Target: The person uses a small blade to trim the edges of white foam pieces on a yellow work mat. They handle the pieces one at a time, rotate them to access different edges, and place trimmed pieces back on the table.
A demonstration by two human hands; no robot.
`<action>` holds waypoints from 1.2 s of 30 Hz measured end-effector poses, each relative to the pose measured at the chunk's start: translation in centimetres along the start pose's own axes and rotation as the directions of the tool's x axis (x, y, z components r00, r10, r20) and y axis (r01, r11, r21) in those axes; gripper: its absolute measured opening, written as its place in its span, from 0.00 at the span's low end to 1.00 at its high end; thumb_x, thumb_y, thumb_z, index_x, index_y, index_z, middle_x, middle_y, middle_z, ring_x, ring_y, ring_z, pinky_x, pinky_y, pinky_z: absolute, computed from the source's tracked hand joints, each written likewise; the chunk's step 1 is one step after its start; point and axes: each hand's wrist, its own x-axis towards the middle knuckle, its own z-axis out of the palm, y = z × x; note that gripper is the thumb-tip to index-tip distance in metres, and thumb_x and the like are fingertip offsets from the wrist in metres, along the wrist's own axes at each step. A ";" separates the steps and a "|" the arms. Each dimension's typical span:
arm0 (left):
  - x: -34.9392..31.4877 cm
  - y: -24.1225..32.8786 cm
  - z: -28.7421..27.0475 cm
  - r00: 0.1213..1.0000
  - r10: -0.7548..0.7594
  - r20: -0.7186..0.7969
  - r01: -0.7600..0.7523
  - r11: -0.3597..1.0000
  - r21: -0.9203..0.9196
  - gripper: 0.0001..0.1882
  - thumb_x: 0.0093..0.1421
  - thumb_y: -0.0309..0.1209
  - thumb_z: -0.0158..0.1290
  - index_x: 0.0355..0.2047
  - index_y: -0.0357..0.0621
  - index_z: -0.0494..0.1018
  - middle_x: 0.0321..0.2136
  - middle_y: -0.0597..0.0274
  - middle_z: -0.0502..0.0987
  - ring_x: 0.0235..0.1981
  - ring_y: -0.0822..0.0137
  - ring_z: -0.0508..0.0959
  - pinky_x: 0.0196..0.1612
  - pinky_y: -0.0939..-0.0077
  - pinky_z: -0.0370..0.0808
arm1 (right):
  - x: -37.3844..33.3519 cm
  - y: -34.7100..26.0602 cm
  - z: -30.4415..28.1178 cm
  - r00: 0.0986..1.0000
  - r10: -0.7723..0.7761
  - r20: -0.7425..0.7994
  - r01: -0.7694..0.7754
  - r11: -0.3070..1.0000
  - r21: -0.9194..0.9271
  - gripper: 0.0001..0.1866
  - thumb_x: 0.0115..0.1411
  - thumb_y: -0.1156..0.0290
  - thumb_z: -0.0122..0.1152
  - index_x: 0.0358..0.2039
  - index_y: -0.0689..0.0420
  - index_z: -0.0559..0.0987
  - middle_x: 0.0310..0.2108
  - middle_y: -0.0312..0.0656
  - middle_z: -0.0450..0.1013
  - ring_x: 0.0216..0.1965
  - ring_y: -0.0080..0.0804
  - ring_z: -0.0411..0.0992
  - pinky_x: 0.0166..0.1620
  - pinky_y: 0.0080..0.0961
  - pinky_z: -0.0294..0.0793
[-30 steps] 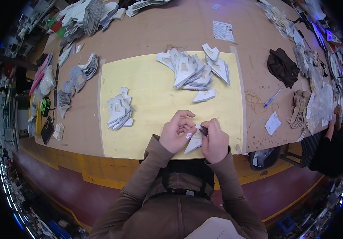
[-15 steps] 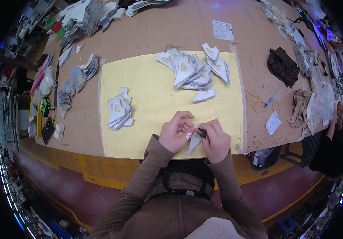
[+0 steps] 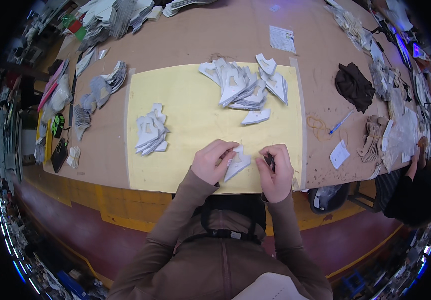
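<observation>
Your left hand [image 3: 211, 164] is pinching a white piece [image 3: 236, 165] near its upper end between thumb and fingers, while your right hand [image 3: 277, 174], apart from that piece, is curling round a small dark tool [image 3: 269, 160]. Beneath, a brown, smudged tabletop [image 3: 215, 37] is spreading wide, and a smooth yellow sheet [image 3: 190, 105] is lying flat on it. On its far part, the bigger pile [image 3: 238, 87] is fanning out in overlapping layers, white-faced and greyish-edged; to the left, the smaller pile [image 3: 150, 131] of similar notched shapes is leaning together. Judging by these, you are working partway through a batch, though neither pile is clearly showing as finished or waiting. One loose piece [image 3: 255, 117] is lying just below the bigger pile. Yours is looking thin and stiff, tapering toward you over the sheet; the tool is mostly hiding inside your fingers.
</observation>
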 end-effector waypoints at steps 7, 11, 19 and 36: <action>-0.3 3.9 -2.8 0.999 0.028 -0.043 -0.033 0.992 -0.121 0.13 0.54 0.25 0.60 0.41 0.38 0.78 0.36 0.60 0.76 0.37 0.71 0.74 0.38 0.78 0.69 | 1.4 -1.0 -0.4 0.969 -0.239 0.066 0.247 0.954 -0.171 0.13 0.50 0.76 0.67 0.37 0.56 0.80 0.28 0.38 0.74 0.25 0.31 0.73 0.26 0.24 0.67; -0.2 4.0 -2.7 0.997 -0.007 0.070 0.024 0.971 -0.236 0.10 0.54 0.25 0.61 0.37 0.39 0.79 0.33 0.61 0.77 0.33 0.72 0.73 0.36 0.80 0.68 | 1.8 -2.0 -0.3 0.914 -0.385 0.126 0.405 0.859 -0.313 0.14 0.49 0.74 0.68 0.39 0.53 0.81 0.26 0.34 0.75 0.23 0.30 0.72 0.25 0.25 0.66; -0.3 3.1 -3.2 0.997 -0.067 0.039 0.076 0.952 -0.296 0.04 0.52 0.21 0.62 0.29 0.36 0.80 0.28 0.62 0.78 0.32 0.73 0.75 0.37 0.80 0.69 | 2.0 -2.9 -0.2 0.911 -0.367 0.186 0.407 0.872 -0.271 0.13 0.47 0.77 0.69 0.36 0.57 0.81 0.25 0.39 0.77 0.19 0.31 0.72 0.22 0.24 0.66; -1.0 0.6 -9.1 0.952 -0.063 -0.298 -0.036 0.949 -0.314 0.05 0.59 0.24 0.53 0.29 0.32 0.73 0.29 0.62 0.74 0.32 0.72 0.72 0.39 0.79 0.68 | 2.3 -2.2 -1.5 0.981 -0.167 0.103 0.182 0.970 -0.160 0.14 0.49 0.78 0.68 0.38 0.58 0.80 0.27 0.40 0.76 0.21 0.30 0.73 0.24 0.23 0.67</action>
